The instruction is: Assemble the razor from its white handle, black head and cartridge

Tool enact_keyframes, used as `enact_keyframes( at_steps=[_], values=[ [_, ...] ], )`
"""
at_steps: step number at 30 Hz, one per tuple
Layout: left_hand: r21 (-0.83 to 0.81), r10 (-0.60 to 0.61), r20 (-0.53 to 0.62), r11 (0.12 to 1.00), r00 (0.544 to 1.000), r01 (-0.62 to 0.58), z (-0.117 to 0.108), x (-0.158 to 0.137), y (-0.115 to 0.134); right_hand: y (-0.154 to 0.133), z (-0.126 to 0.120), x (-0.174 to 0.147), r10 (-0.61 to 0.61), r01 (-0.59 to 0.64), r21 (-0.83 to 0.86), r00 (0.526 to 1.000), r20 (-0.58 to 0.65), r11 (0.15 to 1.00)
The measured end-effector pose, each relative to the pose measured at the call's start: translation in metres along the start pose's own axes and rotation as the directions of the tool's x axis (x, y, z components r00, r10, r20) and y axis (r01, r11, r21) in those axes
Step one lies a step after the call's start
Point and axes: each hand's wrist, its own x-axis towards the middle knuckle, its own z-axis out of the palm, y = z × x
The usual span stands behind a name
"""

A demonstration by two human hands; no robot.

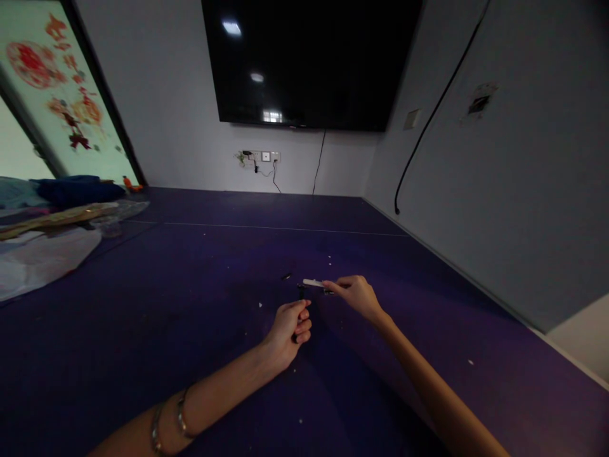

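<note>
My left hand (291, 327) is closed around a slim black stick-like object (301, 292), whose top end stands up above the thumb. The rest of it is mostly hidden in the fist. My right hand (356, 295) pinches a slim white bar-shaped object (313, 283), held nearly level and pointing left. Its left end is close to the top of the black object; I cannot tell whether they touch. A small dark, shiny bit shows under the right fingertips, too small to name. A short black piece (286, 276) lies on the purple surface (190, 355) just beyond my left hand.
Small white scraps (260, 304) dot the surface. At the left lie a white plastic bag (52, 260), dark blue cloth (78, 190) and a small orange object (130, 184). A television (309, 63) hangs above wall sockets (265, 156); a black cable (428, 120) runs down the right wall.
</note>
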Motion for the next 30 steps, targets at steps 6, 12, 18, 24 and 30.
enact_keyframes(
  at_steps=[6,12,18,24,30],
  values=[
    [0.001,0.016,0.003,1.000,1.000,-0.016,-0.0001,0.0001,0.0005,0.0022,0.0011,0.0004,-0.047,0.047,0.028,0.999,0.012,0.999],
    [0.010,-0.005,-0.009,1.000,1.000,0.005,0.0021,-0.0006,0.0015,0.0015,0.0030,0.0003,-0.006,0.006,-0.008,0.999,-0.037,1.000],
    [0.037,-0.007,-0.004,0.999,1.000,0.007,0.0037,-0.0024,-0.0019,0.0017,0.0031,0.0009,-0.034,0.034,-0.015,0.999,-0.002,0.999],
    [0.077,0.016,0.005,0.997,1.000,-0.017,0.0036,-0.0038,-0.0026,0.0042,0.0026,0.0021,-0.077,0.077,0.002,0.997,0.015,0.997],
    [0.110,0.012,-0.009,0.994,1.000,-0.011,0.0050,-0.0050,-0.0052,0.0048,0.0034,0.0034,-0.055,0.054,0.035,0.999,0.005,0.998]
  ],
)
